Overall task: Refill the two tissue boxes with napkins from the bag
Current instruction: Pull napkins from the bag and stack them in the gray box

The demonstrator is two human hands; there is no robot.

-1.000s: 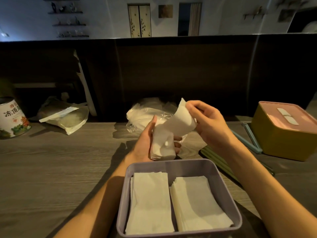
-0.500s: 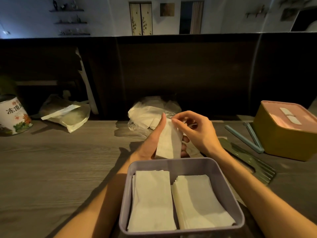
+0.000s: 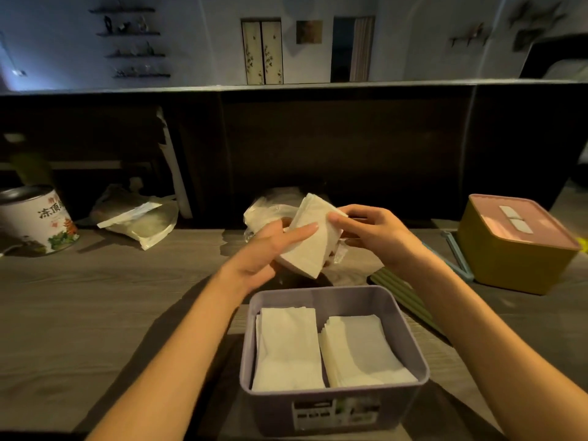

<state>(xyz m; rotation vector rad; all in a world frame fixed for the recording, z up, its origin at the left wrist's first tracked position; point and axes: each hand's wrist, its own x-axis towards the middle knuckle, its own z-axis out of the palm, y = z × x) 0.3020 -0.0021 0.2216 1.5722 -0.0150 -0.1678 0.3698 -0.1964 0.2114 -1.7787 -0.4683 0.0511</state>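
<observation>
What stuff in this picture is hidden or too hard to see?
- Napkin bag, head view: mostly hidden behind the held napkin stack and both hands.
- Pink-lidded yellow box: the shut lid hides what is inside.
- Purple box: its front label is too dark and blurred to read.
- Tin: cut off by the left edge.
- Wall shelves: items too small to tell.

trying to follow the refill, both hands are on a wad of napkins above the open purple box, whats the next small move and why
Probably lower the napkin stack into the purple box. Both the left hand and right hand grip it just behind the box, which sits open with two piles already inside. Whether there is room for a third pile I cannot tell.
</observation>
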